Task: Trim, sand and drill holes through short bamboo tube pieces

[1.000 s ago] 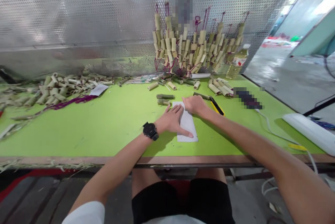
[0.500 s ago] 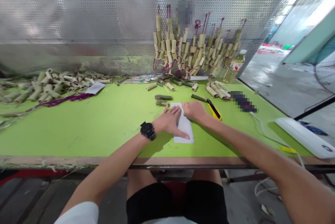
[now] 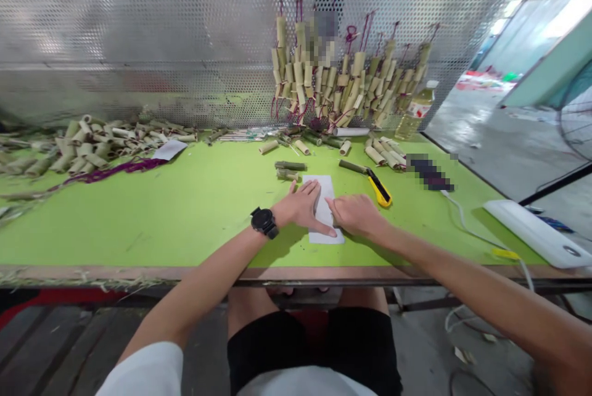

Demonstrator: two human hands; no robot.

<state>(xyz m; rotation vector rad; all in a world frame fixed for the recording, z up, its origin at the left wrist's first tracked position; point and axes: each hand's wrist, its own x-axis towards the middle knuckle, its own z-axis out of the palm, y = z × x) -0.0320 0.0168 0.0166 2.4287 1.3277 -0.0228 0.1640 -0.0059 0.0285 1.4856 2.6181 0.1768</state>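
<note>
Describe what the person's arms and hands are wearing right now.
Both forearms and hands are bare, no gloves. The left hand has a black round-faced wristwatch on its wrist. A white short sleeve shows at the left upper arm. The right hand wears nothing.

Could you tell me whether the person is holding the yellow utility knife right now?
No, the yellow utility knife lies on the green table, apart from the right hand on the white paper.

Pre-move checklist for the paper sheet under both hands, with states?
1. Left hand flat on the paper sheet: ok.
2. Right hand on the sheet's right edge: ok.
3. Sheet lying flat on the green table: ok.
4. Yellow utility knife apart from the sheet, right of it: ok.
5. Knife blade retracted: cannot tell.
6. Two bamboo pieces off the sheet's far left corner: ok.
</note>
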